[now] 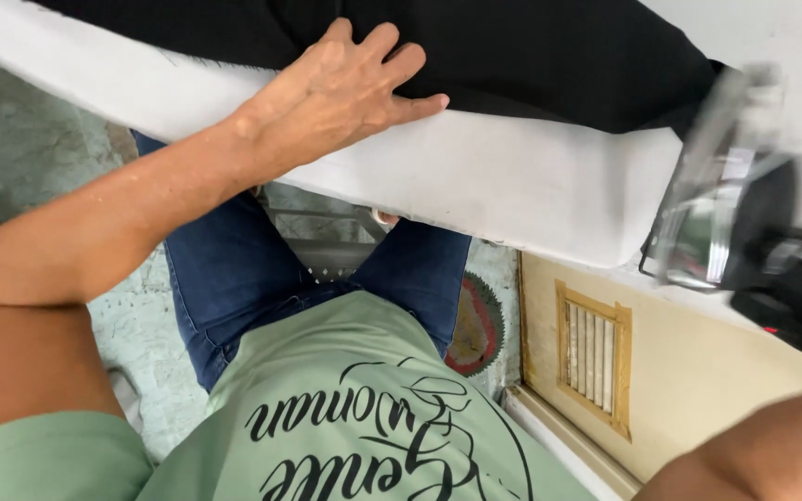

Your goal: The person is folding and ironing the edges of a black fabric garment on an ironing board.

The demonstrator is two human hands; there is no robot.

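the left hand lies flat, fingers spread, gripping nothing, on the black cloth – which runs rightward along the board toward the blurred iron – right hand unseen.

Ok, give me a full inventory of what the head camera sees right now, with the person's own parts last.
black cloth: one, black, spread on top of the padded board, upper middle.
padded board: one, white, running across the upper frame.
iron: one, black and silvery, blurred, at the board's right end.
wall vent: one, wood-framed, in the cream wall at lower right.
floor: mottled grey-green, left side.
left hand: flat on the board's edge, fingers spread onto the black cloth.
right arm: bare forearm at lower right; the hand itself is not visible.
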